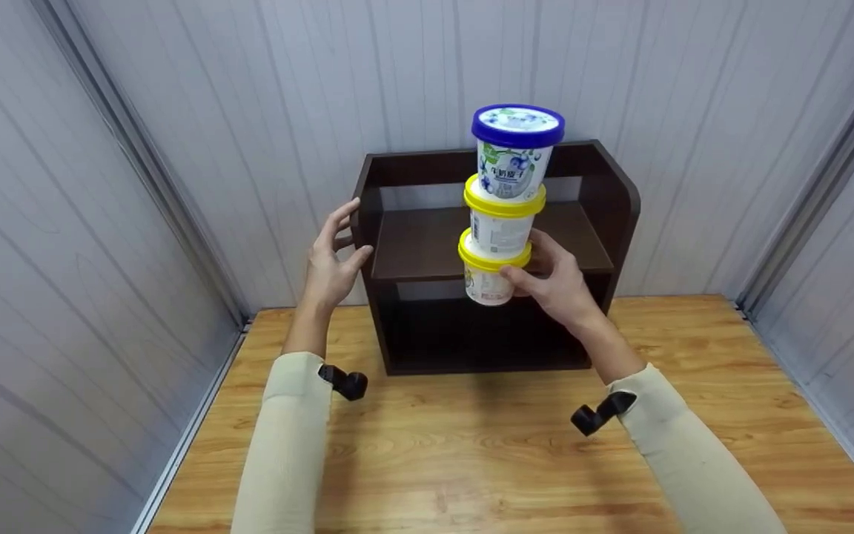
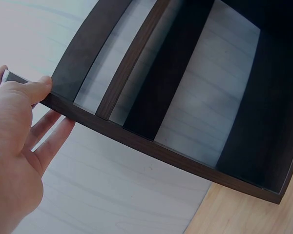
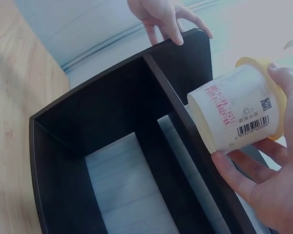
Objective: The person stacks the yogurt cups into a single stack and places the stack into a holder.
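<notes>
My right hand (image 1: 559,283) grips the lowest of three stacked paper tubs. That bottom tub (image 1: 480,285) is white with a yellow lid; its printed side and barcode face the right wrist view. On it sits a second yellow-lidded tub (image 1: 501,233), topped by a larger blueberry-print tub (image 1: 513,169) with a blue lid. The stack leans slightly right, held up in front of the dark brown shelf (image 1: 427,241). At the shelf's left side panel (image 2: 136,139), my left hand (image 1: 329,271) holds the upper edge, thumb on one side and fingers on the other.
The shelf has an upper board (image 1: 419,230) and a dark lower compartment (image 1: 434,334). It stands on a wood-grain surface (image 1: 457,445), close to the pale back wall (image 1: 308,89). Walls also rise at left and right.
</notes>
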The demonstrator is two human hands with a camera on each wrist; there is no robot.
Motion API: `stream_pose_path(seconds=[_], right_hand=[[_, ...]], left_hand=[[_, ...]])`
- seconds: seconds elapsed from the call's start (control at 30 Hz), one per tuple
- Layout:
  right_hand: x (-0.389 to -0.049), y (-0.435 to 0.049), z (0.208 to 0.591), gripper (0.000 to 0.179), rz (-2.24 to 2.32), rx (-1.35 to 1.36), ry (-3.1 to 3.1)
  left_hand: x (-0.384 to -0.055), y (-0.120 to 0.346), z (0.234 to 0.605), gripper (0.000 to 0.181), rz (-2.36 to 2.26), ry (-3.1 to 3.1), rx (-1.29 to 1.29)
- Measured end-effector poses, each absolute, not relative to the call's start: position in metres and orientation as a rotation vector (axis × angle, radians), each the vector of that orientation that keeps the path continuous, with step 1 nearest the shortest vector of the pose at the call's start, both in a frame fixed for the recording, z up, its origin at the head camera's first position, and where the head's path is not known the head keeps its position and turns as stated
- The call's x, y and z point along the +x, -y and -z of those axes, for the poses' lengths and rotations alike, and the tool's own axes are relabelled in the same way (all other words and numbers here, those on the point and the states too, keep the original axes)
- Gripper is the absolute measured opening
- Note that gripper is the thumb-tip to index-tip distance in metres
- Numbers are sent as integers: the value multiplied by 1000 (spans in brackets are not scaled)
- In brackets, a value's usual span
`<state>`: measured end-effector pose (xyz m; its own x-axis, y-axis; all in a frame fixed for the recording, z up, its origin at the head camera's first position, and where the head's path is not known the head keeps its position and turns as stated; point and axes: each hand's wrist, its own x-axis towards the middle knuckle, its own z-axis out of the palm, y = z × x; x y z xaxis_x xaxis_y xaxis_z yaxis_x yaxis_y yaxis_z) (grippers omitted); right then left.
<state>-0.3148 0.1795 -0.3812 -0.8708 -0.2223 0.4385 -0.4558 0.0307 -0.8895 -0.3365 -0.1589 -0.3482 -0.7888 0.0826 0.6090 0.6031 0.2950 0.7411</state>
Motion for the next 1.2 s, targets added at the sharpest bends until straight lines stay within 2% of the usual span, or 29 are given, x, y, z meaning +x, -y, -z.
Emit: stream_pose_path(seconds=[0.27, 0.67, 1.2], right_hand=[[-321, -179, 375, 58, -1924, 726, 2112], [-334, -182, 372, 65, -1782, 595, 2209], [-336, -172, 355, 72, -1874, 534, 2265]], left_hand=[[-338, 158, 349, 63, 1498, 2103, -614], [-337, 159, 349, 63, 1500, 2090, -615], [-335, 159, 348, 64, 1494, 2109, -600]])
